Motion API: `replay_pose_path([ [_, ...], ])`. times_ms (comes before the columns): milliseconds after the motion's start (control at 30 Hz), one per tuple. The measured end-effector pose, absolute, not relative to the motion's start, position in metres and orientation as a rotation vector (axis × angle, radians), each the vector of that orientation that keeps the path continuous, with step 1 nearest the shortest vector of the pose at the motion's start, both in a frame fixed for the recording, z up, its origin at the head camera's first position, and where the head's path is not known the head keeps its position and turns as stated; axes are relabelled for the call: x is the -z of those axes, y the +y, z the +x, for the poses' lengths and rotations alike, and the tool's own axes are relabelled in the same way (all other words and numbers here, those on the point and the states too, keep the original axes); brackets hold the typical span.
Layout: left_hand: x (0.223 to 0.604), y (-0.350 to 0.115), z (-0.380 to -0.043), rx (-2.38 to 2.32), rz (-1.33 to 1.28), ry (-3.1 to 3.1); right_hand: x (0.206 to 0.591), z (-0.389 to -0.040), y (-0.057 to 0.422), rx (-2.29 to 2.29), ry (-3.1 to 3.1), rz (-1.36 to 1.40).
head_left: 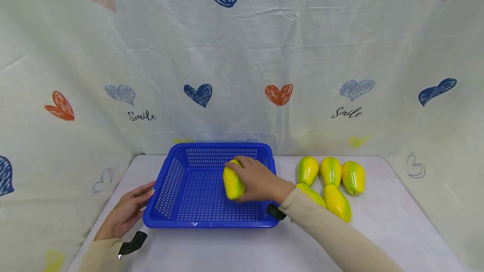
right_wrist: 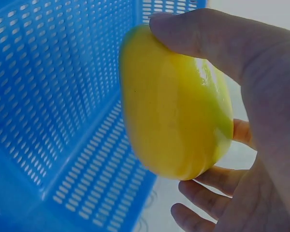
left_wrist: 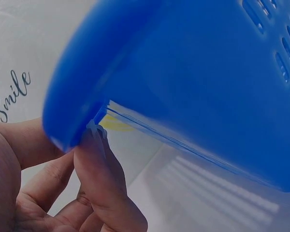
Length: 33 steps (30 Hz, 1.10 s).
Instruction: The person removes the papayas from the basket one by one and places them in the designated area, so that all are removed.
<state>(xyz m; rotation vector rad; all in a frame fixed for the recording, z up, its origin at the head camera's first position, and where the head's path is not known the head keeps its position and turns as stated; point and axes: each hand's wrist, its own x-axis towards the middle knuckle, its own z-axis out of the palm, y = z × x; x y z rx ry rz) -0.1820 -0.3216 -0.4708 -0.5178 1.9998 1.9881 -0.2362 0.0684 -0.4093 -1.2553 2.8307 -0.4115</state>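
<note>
My right hand grips a yellow-green mango over the right half of a blue plastic basket. The right wrist view shows the thumb across one end of the mango and fingers around its other side, with the slotted basket wall beyond. At the basket's left side, my left hand pinches the rim. Up close in the left wrist view, the rim sits between the thumb and fingers of the left hand. Only slotted bottom shows inside the basket around the held mango.
Several more mangoes lie on the white table right of the basket: a back row with one mango at its right end, and a front mango near my right sleeve. A heart-printed cloth hangs behind the table.
</note>
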Motion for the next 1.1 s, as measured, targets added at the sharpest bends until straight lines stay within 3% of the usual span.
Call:
replay_pose_path([
  [1100,0.474,-0.323,-0.182,-2.018,-0.511,1.966,0.391,-0.204,0.171,0.601,3.071,-1.155],
])
